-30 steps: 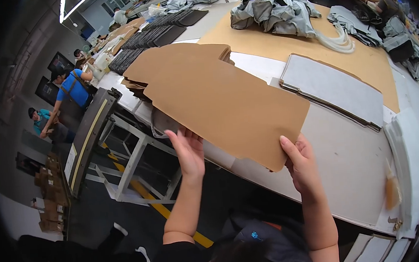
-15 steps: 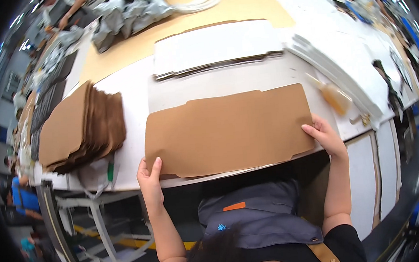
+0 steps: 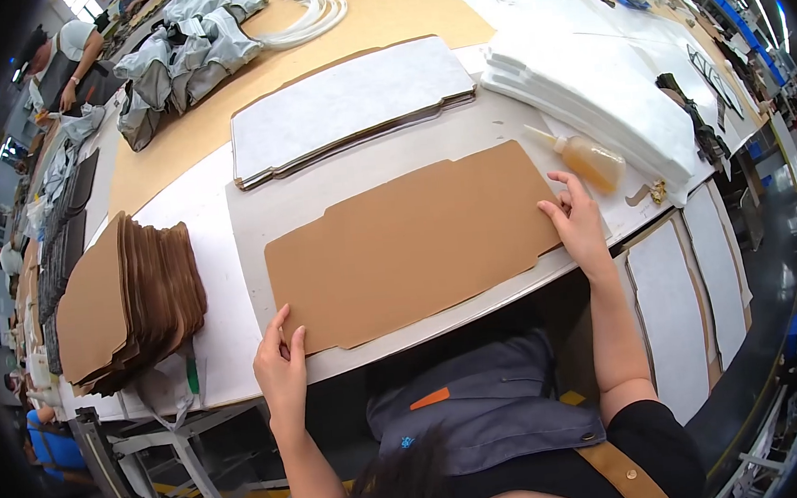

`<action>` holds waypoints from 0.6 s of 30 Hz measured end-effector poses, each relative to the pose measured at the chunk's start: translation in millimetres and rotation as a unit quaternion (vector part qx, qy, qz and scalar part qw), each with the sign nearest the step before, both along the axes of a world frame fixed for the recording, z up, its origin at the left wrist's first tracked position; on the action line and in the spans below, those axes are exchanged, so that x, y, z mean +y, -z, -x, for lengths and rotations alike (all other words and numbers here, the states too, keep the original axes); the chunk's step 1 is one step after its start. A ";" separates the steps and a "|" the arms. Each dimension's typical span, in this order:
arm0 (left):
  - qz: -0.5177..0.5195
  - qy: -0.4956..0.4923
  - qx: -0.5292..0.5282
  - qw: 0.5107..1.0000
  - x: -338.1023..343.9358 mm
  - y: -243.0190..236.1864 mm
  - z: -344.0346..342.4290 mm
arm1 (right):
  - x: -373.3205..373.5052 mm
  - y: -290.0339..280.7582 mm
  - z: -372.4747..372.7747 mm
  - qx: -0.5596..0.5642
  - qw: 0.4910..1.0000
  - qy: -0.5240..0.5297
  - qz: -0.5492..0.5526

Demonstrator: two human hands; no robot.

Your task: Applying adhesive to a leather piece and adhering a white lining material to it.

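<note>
A brown cardboard panel [image 3: 412, 248] with stepped long edges lies flat on the grey board [image 3: 259, 204] at the table's front. At its near left corner is my left hand [image 3: 282, 370], thumb and index finger apart at the edge. My right hand [image 3: 579, 225] is at the panel's right end, fingers loosely spread and thumb beside the edge. Neither hand is closed round the panel. Beyond it rests a stack of white-faced panels [image 3: 350, 103] of similar outline. A squeeze bottle [image 3: 590, 163] with amber liquid lies right of the panel.
Upright brown cardboard pieces [image 3: 126, 298] stand bunched at the left. White foam sheets [image 3: 592, 93] are stacked on the right. Grey fabric pieces [image 3: 182, 60] and white tubing [image 3: 306, 20] lie at the back. White panels [image 3: 670, 312] lean below the table's right edge. Another person [image 3: 70, 59] works far left.
The panel has gone from being held at both ends to lying on the board, and my fingers have loosened from it. The view has turned, so the scene appears tilted.
</note>
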State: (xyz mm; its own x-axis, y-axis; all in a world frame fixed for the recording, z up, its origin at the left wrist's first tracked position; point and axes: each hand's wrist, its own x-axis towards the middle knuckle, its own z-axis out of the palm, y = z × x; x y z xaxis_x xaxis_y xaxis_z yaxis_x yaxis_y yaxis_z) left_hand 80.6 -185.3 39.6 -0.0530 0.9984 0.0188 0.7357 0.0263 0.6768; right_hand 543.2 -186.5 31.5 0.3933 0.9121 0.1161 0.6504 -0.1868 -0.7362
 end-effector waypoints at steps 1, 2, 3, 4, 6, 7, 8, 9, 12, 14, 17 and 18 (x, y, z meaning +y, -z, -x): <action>-0.009 0.008 0.029 0.999 0.6 -0.7 0.1 | 0.8 0.9 0.0 -0.004 1.000 0.004 -0.011; -0.017 0.017 0.059 0.998 1.4 -1.3 0.3 | 0.9 -0.6 -0.7 -0.005 1.000 0.004 -0.010; -0.017 0.017 0.057 0.998 0.4 -1.2 2.7 | 0.4 -3.2 -2.0 -0.024 0.999 0.032 0.005; -0.005 0.025 0.047 0.999 -0.1 -1.0 7.3 | -0.5 -5.2 -4.1 -0.042 0.997 0.063 0.019; 0.006 0.036 0.035 0.999 3.9 -4.9 14.5 | -1.2 -1.4 -21.5 -0.168 0.976 0.108 -0.084; 0.044 0.049 0.031 0.997 5.8 -9.8 17.5 | -0.8 2.3 -33.5 -0.288 0.928 0.146 -0.184; 0.082 0.062 0.027 0.994 8.0 -14.5 21.0 | 0.1 6.8 -44.9 -0.288 0.928 0.147 -0.185; 0.082 0.064 0.026 0.994 13.1 -19.2 25.0 | 0.2 11.4 -57.4 -0.287 0.929 0.175 -0.159; 0.051 0.097 0.108 0.988 38.6 -32.3 30.1 | 4.9 18.4 -86.8 -0.218 0.948 0.207 -0.103; -0.012 0.120 0.095 0.988 57.4 -31.9 28.5 | 8.7 18.6 -93.9 -0.148 0.965 0.204 -0.073; -0.046 0.156 0.068 0.984 86.9 -40.0 15.4 | 8.3 16.4 -101.9 0.112 0.974 0.188 -0.061; -0.061 0.176 0.080 0.979 94.9 -41.7 10.0 | 7.5 16.5 -105.1 0.118 0.974 0.187 -0.051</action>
State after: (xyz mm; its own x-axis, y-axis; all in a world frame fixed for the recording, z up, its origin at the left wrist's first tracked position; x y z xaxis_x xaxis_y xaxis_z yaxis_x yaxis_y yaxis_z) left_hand 70.6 -90.4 81.3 0.3069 0.9443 0.1189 0.7820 -0.3214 0.5340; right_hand 648.2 -179.0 15.0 0.7231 0.6877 0.0650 0.3611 -0.2961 -0.8843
